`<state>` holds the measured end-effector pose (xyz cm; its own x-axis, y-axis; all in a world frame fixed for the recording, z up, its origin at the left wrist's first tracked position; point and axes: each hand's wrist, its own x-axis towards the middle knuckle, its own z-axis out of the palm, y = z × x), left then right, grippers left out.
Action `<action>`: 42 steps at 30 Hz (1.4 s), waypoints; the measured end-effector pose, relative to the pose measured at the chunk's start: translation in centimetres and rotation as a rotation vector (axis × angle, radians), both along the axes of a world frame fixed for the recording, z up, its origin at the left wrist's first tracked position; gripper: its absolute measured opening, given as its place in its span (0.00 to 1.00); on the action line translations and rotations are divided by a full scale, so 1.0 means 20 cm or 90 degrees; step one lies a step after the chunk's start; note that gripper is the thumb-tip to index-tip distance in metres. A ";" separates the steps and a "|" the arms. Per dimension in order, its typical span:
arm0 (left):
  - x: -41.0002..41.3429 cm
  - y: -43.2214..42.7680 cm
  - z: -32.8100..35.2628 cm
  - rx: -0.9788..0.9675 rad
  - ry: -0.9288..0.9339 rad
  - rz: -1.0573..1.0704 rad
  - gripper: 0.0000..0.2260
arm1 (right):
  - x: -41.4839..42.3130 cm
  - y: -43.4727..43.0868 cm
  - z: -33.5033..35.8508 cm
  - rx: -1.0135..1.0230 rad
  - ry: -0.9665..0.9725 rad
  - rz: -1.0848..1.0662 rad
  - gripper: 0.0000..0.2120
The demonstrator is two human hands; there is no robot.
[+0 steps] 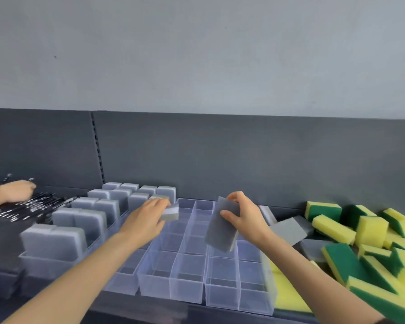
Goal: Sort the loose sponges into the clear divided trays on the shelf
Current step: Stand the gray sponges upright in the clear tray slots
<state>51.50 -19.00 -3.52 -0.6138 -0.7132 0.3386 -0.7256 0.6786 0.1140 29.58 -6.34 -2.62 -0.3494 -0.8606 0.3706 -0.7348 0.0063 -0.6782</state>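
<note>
My left hand (147, 215) grips a grey-and-white sponge (171, 212) at the far end of the left trays, beside the upright grey sponges (80, 220) that fill them. Over the middle clear divided tray (189, 274), my right hand (243, 215) holds a grey sponge (221, 228) tilted on its edge, above bare compartments. More loose grey sponges (288, 230) lie just right of the trays. A heap of yellow-and-green sponges (369, 244) covers the shelf's right end.
Another person's hand (17, 191) reaches in at the far left over a pile of dark, shiny small items (31, 205). The dark back panel (220, 155) of the shelf rises behind the trays. The shelf's front edge (150, 309) runs along the bottom.
</note>
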 end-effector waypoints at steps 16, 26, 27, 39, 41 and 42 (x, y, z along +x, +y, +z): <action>0.40 -0.36 0.01 0.120 -0.127 -0.167 0.11 | 0.46 -0.39 0.00 -0.003 -0.028 -0.028 0.13; 0.23 -0.61 0.01 0.399 -0.100 -0.107 0.35 | 0.52 -0.42 0.00 0.025 -0.013 -0.067 0.12; 0.22 -0.62 0.02 0.425 -0.126 -0.096 0.35 | 0.51 -0.43 0.00 0.029 -0.009 -0.067 0.13; 0.23 -0.61 0.13 0.496 0.049 -0.157 0.14 | 0.48 -0.48 0.01 0.041 0.015 -0.016 0.13; 0.27 -0.61 0.20 0.444 0.099 -0.165 0.13 | 0.49 -0.50 0.03 0.031 0.020 -0.006 0.13; 0.30 -0.62 0.24 0.417 0.122 -0.163 0.13 | 0.49 -0.52 0.03 0.023 0.024 -0.001 0.12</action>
<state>57.45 -31.46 1.24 -0.7616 -0.6479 0.0097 -0.4791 0.5732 0.6648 39.42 -16.71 -1.97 -0.3376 -0.8731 0.3517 -0.7597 0.0321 -0.6495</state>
